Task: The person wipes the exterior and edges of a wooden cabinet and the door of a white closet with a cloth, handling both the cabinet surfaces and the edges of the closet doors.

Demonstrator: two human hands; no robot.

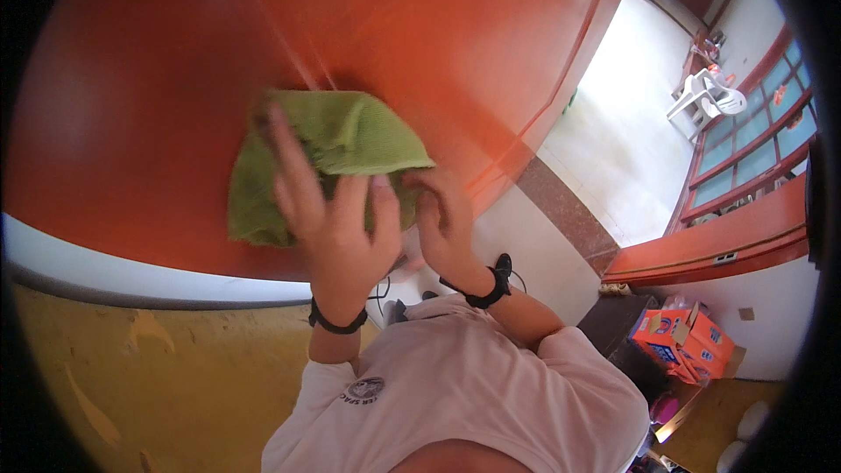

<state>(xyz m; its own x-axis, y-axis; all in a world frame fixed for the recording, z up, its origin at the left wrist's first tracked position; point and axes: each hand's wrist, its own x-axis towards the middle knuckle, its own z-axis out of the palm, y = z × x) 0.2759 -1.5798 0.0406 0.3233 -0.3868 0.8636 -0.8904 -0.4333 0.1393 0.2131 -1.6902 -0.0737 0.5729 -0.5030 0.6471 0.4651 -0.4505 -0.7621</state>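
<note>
A green cloth (361, 131), folded over and creased, lies in front of a glossy red panel (164, 112). My left hand (348, 223) holds the cloth with its fingers spread over it; the index finger reaches up its left part and is blurred. At the cloth's right edge, the curled fingers of my right hand (450, 220) hold a corner, with the fingertips partly hidden. Both wrists wear dark bands. Whether the cloth presses on the panel or hangs just before it, I cannot tell.
A worn yellow surface (197, 374) lies to the lower left. To the right are a dark floor strip (571, 217), a white plastic chair (706, 102) and a red-framed glass panel (749, 144). An orange cardboard box (686, 341) sits on a dark piece of furniture (611, 325).
</note>
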